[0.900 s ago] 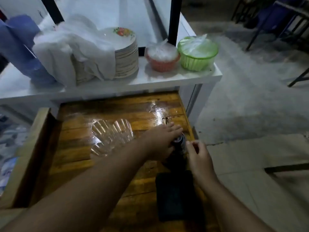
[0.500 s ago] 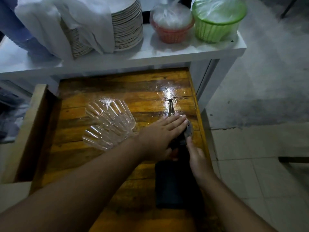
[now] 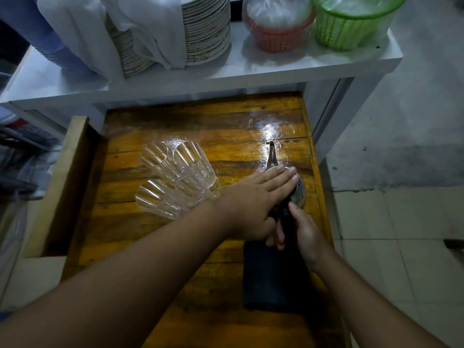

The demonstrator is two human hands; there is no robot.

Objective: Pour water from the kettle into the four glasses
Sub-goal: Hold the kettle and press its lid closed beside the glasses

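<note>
A small metal kettle (image 3: 299, 194) stands near the right edge of the wet wooden table (image 3: 200, 126), its thin spout (image 3: 271, 156) pointing away from me. My left hand (image 3: 251, 204) lies flat over the kettle's lid, fingers stretched out and pressed together. My right hand (image 3: 306, 232) is wrapped around the kettle's dark handle just behind the lid. Several clear ribbed glasses (image 3: 175, 182) stand bunched together to the left of the kettle, partly behind my left wrist. Most of the kettle's body is hidden under my hands.
A dark folded cloth (image 3: 271, 280) lies on the table under my right forearm. Behind the table, a white shelf (image 3: 251, 69) holds stacked plates (image 3: 206, 28) under a white cloth, a red basket (image 3: 278, 33) and a green basket (image 3: 349, 26). A wooden rail (image 3: 62, 184) borders the left side.
The view has tilted down and drawn closer to the table. My right hand has settled around the handle; my left hand stays on the lid. The glasses have not moved.
</note>
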